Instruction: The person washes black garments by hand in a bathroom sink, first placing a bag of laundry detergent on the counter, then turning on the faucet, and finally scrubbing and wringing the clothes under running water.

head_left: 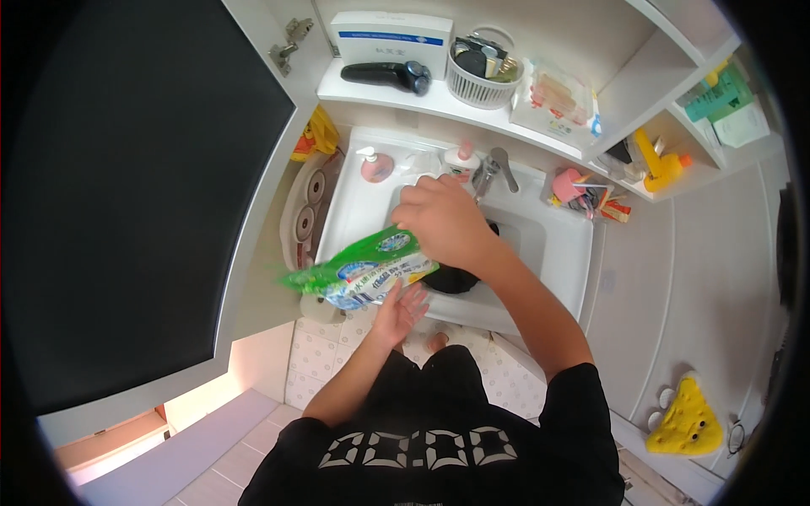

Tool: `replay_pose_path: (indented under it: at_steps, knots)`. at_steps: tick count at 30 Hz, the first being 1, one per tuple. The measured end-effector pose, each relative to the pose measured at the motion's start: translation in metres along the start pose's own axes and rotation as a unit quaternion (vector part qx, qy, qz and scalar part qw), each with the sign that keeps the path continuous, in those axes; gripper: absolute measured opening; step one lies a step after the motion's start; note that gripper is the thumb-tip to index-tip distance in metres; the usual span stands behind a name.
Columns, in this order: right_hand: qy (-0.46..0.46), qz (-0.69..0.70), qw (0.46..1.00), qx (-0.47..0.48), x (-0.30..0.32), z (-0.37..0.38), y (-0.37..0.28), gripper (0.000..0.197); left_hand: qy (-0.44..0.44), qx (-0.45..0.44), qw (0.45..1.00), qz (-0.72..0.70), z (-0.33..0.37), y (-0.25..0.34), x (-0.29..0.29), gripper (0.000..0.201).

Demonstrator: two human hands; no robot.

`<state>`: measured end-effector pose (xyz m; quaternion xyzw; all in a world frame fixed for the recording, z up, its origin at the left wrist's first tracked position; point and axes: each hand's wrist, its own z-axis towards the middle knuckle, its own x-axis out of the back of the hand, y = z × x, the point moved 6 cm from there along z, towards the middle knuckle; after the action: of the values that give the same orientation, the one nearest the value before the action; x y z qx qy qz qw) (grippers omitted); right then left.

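My right hand (443,221) grips the upper end of a green refill pouch (363,268) with a blue and white label, held tilted over the front left of the white sink (548,244). Under the pouch, my left hand (401,310) is open with its palm up, touching or just below the pouch's lower side. A dark object (451,278) lies in the basin beneath my right wrist, mostly hidden. The chrome tap (494,169) stands behind my right hand.
A pink pump bottle (375,164) and a white bottle (460,158) stand on the sink's back rim. The shelf above holds a shaver (390,76), a white box (392,38) and a basket (479,80). Toilet rolls (308,207) sit left of the sink; a yellow mat (685,419) lies lower right.
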<state>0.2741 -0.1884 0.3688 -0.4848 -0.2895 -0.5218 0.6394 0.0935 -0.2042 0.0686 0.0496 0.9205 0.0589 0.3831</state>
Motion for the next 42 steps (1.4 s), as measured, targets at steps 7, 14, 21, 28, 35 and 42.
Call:
replay_pose_path:
  at_steps: [7,14,21,28,35,42]
  knots:
    - [-0.015,-0.009,0.999,0.034,-0.039,0.038,-0.005,0.01,0.07,-0.072,0.982,0.16,-0.012,0.043,0.022,0.05]
    - [0.027,-0.005,1.0,0.0,-0.085,0.083,0.014,0.007,0.242,-0.186,0.924,0.231,-0.062,0.08,0.078,0.041]
    - [0.071,0.007,0.997,0.035,-0.113,0.127,0.031,0.013,0.367,-0.546,0.711,0.248,-0.086,0.172,0.108,0.077]
    - [0.151,-0.03,0.987,-0.05,-0.105,0.125,0.048,0.043,0.314,-0.339,0.79,0.402,-0.043,0.194,0.087,0.029]
    - [0.262,-0.149,0.915,-0.267,-0.061,-0.038,0.136,0.057,0.321,-0.322,0.868,0.2,-0.03,0.161,0.083,0.033]
    - [0.076,-0.109,0.87,-0.475,-0.068,-0.133,0.242,0.051,0.352,-0.227,0.865,0.277,-0.039,0.137,0.103,0.027]
